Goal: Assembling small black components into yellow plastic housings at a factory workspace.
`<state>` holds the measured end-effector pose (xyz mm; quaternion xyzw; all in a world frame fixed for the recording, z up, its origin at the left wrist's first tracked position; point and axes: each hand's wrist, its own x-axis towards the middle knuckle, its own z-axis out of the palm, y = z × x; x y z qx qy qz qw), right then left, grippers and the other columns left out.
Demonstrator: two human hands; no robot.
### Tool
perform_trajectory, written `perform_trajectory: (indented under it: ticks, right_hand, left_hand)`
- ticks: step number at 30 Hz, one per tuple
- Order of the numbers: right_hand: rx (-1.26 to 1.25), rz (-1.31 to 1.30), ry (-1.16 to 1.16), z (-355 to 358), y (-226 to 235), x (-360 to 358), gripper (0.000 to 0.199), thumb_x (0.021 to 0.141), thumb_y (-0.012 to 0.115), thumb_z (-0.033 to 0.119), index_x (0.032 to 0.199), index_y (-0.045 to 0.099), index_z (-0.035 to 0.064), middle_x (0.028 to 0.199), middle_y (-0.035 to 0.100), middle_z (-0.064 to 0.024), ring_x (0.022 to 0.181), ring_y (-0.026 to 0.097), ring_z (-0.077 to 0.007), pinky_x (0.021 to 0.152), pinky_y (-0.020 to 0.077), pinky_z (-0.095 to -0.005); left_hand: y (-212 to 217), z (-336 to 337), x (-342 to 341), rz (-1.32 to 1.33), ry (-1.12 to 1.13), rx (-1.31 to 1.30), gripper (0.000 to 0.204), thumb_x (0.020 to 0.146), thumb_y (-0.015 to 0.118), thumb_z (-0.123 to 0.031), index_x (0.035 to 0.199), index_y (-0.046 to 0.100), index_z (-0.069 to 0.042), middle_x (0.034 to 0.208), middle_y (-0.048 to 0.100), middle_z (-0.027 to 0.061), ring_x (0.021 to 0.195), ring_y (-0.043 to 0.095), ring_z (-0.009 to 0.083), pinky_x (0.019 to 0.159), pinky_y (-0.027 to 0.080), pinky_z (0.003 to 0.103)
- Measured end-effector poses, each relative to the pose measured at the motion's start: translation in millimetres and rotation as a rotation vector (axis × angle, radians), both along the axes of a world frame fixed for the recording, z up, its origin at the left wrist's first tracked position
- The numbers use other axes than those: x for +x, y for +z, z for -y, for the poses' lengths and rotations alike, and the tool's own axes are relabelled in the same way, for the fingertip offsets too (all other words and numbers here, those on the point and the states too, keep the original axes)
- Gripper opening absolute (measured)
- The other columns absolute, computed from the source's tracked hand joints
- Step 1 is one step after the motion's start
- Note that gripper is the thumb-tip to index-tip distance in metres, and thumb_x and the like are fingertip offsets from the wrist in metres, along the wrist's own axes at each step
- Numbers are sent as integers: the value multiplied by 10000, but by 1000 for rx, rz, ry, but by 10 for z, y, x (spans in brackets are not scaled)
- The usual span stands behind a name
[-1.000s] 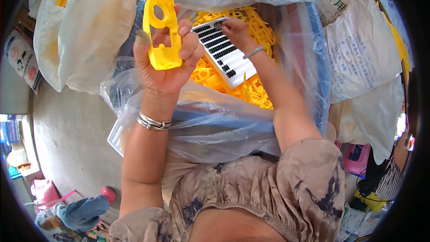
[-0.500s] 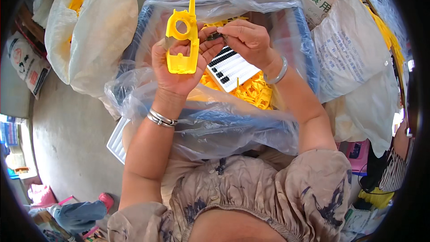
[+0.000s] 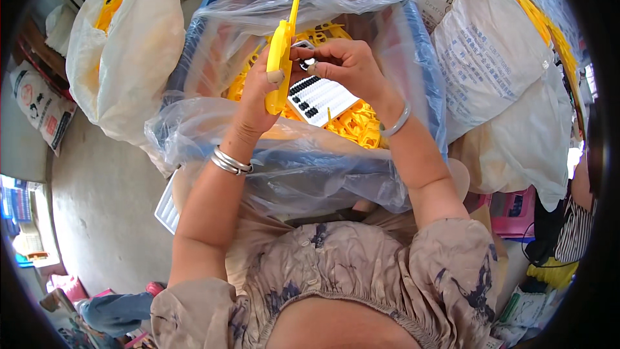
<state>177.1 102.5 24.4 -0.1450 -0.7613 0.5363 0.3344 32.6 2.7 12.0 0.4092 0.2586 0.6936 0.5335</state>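
My left hand [image 3: 256,94] is closed round a yellow plastic toy housing [image 3: 280,52], shaped like a walkie-talkie with a long antenna and seen nearly edge-on. Close to its right side, my right hand [image 3: 349,68] pinches a small black-and-shiny round part [image 3: 309,63], too small to name exactly. The left fingertips are partly hidden behind the housing, near that part. Below the hands lies a white tray [image 3: 323,122] with rows of small black and white pieces. It rests on a heap of yellow plastic parts [image 3: 357,127].
A blue crate [image 3: 434,81] lined with clear plastic film [image 3: 342,171] surrounds the heap. White woven sacks stand at the left [image 3: 145,45] and right [image 3: 494,52], with yellow parts showing. A pink stool-like object [image 3: 510,213] stands at the lower right.
The left hand has turned the yellow housing from face-up to nearly edge-on. The right hand has shifted slightly left and down, and the small round part now shows in its fingers.
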Motion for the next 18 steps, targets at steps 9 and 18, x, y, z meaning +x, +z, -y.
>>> perform_trajectory:
  ticks: [9, 18]
  right_hand:
    - [863, 111, -125, -205, -33, 112, 273, 663, 664, 96, 900, 570, -1, 730, 560, -118, 590, 558, -230, 533, 461, -274]
    - [949, 53, -243, -130, -1, 130, 292, 680, 658, 198, 898, 580, 19, 790, 600, -116, 690, 589, -256, 587, 485, -307]
  left_hand:
    - [-143, -92, 54, 447, -249, 1, 621, 724, 523, -387, 1192, 374, -7, 1128, 462, 157, 1069, 454, 306, 978, 313, 414]
    - [-381, -167, 88, 708, -312, -95, 438, 785, 438, -301, 1142, 482, -52, 1076, 528, 102, 1006, 483, 256, 940, 347, 421]
